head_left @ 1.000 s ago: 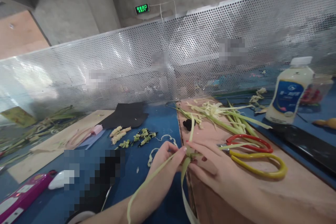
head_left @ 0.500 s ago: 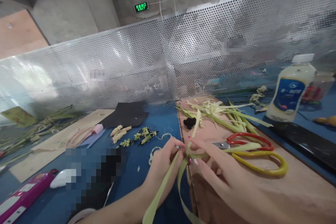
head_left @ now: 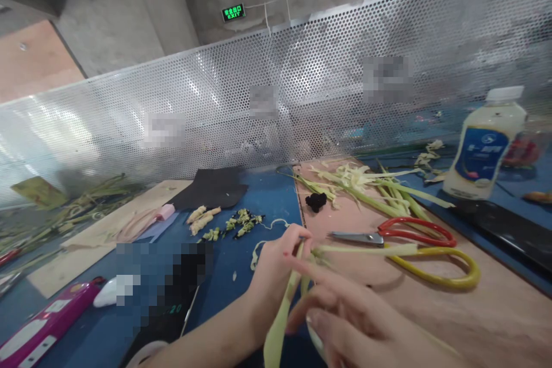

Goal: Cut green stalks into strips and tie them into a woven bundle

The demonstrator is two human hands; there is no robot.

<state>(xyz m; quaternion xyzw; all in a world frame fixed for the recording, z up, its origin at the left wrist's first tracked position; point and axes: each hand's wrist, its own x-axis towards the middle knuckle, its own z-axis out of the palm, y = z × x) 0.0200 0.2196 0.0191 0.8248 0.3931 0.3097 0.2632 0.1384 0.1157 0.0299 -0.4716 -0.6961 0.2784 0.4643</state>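
My left hand (head_left: 272, 267) pinches a bundle of pale green plant-leaf strips (head_left: 278, 325) near the board's left edge. One strip hangs down toward me and another sticks out right, over the scissors' handles. My right hand (head_left: 362, 310) is just right of the bundle, its fingers apart and its index finger reaching across the strips at my left hand. Whether that fingertip touches the strips is unclear. Scissors (head_left: 375, 238) with one red and one yellow handle lie on the wooden board (head_left: 466, 316) beyond my right hand.
Green stalks and shavings (head_left: 366, 192) and a black knotted piece (head_left: 316, 202) lie on the board. Small green woven pieces (head_left: 239, 223) and beige ones (head_left: 202, 218) sit left. A drink bottle (head_left: 485, 146) stands right, near a black phone-like slab (head_left: 504, 236). Perforated metal screen (head_left: 215, 109) behind.
My right hand has drawn back toward me and its pinch at the strips has come apart. The scissors' blades show more now. My left hand keeps its hold; the view has shifted slightly.
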